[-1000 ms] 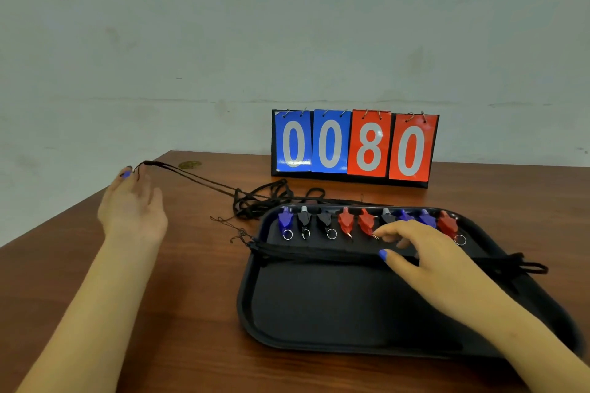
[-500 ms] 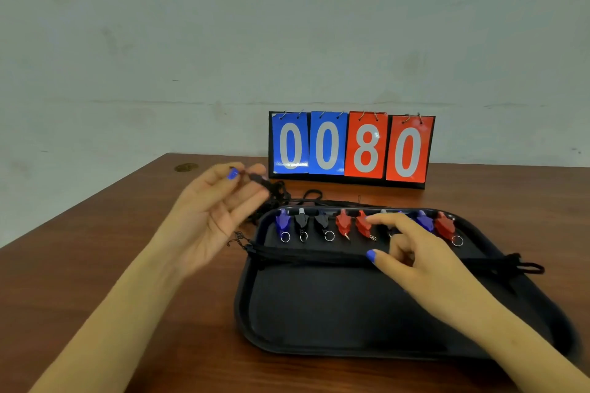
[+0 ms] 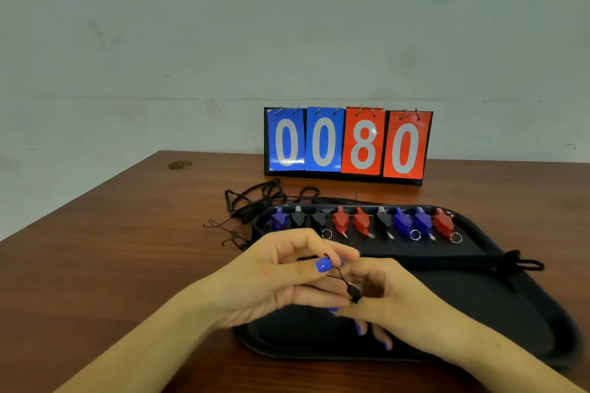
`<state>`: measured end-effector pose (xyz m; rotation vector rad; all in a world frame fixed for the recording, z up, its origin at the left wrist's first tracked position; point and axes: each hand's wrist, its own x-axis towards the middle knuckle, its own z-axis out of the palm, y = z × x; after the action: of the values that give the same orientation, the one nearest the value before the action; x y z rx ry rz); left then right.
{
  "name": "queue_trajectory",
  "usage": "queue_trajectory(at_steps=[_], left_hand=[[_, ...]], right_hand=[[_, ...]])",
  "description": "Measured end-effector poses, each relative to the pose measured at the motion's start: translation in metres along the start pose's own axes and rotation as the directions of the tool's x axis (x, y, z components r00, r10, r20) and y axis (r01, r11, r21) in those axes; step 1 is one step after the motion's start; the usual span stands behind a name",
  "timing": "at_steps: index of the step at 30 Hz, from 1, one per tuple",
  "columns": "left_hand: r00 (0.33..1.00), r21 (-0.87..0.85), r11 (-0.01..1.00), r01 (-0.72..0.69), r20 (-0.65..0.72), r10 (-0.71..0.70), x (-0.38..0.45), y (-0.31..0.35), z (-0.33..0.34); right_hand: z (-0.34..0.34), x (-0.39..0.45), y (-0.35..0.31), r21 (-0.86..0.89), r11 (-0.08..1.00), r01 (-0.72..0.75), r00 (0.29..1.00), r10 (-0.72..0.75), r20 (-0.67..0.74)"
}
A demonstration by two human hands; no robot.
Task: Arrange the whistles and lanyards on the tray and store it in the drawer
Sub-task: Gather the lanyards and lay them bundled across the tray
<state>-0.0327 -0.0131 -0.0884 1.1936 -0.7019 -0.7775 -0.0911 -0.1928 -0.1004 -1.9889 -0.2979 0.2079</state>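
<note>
A black tray [image 3: 526, 303] lies on the wooden table. Along its far edge stands a row of several whistles [image 3: 362, 222] in blue, black and red. A bundle of black lanyards [image 3: 447, 260] lies straight across the tray below them. More loose lanyards [image 3: 255, 201] are tangled on the table at the tray's far left corner. Over the tray's left half, my left hand [image 3: 281, 277] pinches the thin cord of one black lanyard clip [image 3: 353, 292]. My right hand [image 3: 392, 297] touches it from the right and grips the same clip end.
A flip scoreboard [image 3: 348, 142] reading 0080 stands at the back of the table against the wall. A small brass-coloured disc [image 3: 179, 165] lies near the far left corner. The table's left edge [image 3: 76, 198] runs diagonally.
My left hand came in from the far left with the lanyard end to the tray's middle. My right hand left the whistle row and met it there.
</note>
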Motion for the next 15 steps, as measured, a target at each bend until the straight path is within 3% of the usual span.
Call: queue_trajectory(at_steps=[8, 15], left_hand=[[0.978, 0.074, 0.997, -0.033, 0.207, 0.017, -0.004, 0.001, -0.008], [0.97, 0.154, 0.988, 0.0, 0.242, -0.038, -0.004, 0.0, -0.012]], right_hand=[[-0.004, 0.003, 0.003, 0.048, 0.998, 0.041, 0.988, -0.034, -0.152], [-0.014, 0.002, -0.003, 0.199, 0.979, 0.037, 0.932, 0.038, -0.36]])
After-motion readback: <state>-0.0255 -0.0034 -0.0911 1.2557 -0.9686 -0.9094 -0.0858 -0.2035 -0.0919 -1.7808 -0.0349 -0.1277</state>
